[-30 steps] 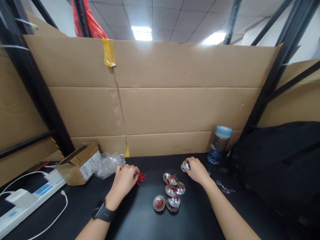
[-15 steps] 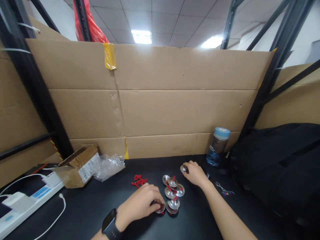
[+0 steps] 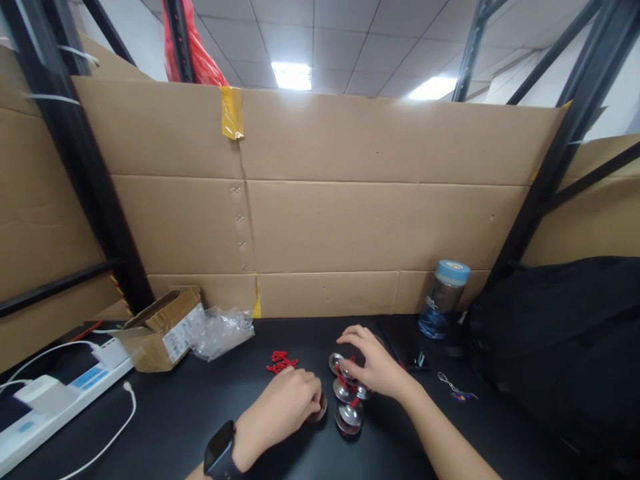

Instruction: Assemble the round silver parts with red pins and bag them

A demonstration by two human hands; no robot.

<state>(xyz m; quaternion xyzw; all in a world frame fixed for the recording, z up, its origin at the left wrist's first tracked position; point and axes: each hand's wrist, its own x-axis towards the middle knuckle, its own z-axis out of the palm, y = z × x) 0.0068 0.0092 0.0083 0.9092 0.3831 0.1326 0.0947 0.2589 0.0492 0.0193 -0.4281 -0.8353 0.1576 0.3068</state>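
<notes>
Small silvery finger cymbals with red cords, among them one cymbal [image 3: 351, 413] nearest me, lie clustered and partly stacked on the black table [image 3: 200, 420]. My left hand [image 3: 287, 408], wearing a dark watch, is closed round the edge of a single cymbal [image 3: 319, 408] just left of the cluster. Above the far side of the cluster, my right hand [image 3: 375, 365] is open, fingers and thumb spread over the cymbals and hiding some of them. Whether its thumb touches one, I cannot tell. A bit of another cymbal's rim shows behind this hand.
Red cords [image 3: 281, 362] lie beyond my left hand. Farther left are clear plastic wrap [image 3: 223, 331], an opened cardboard box [image 3: 167, 333] and a white power strip [image 3: 65, 393]. On the right stand a blue-lidded bottle [image 3: 443, 300] and a black bag [image 3: 560, 353], near a small keychain [image 3: 457, 390].
My right hand has let go of the cymbal at the back and moved left over the cluster, its fingers spreading. My left hand keeps its cymbal, now tilted more upright. The view has shifted slightly.
</notes>
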